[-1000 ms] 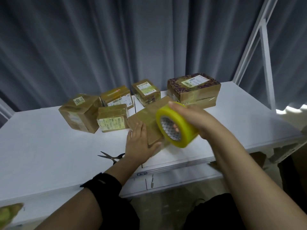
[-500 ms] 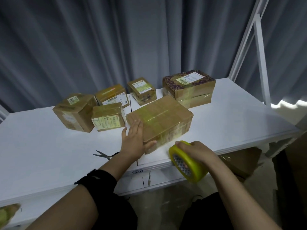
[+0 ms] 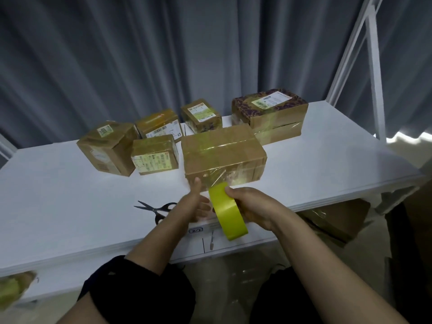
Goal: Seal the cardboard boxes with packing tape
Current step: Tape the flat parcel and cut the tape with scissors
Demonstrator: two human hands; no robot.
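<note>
Near the table's [image 3: 70, 206] front edge, a yellow-green tape roll [image 3: 228, 211], smooth & ring-shaped, stands on edge in the right hand [image 3: 252, 209], fingers curled over its rim. A clear, shiny strip [image 3: 224, 178] runs from the roll up to the near face of a plain brown cardboard box [image 3: 222, 153] just beyond. Left hand [image 3: 191, 204] is beside the roll, fingers straight, holding nothing, thumb tip at the box's near face. Box top is glossy w/ tape bands. Black-handled scissors [image 3: 155, 209] lie left of the hands. More taped boxes sit behind: patterned box [image 3: 268, 113] w/ purple print & white shipping label; leftmost box [image 3: 107, 148] w/ a green sticker, maybe reading 4005. Other print is too blurry. Grey pleated curtain [image 3: 140, 54] at back.
</note>
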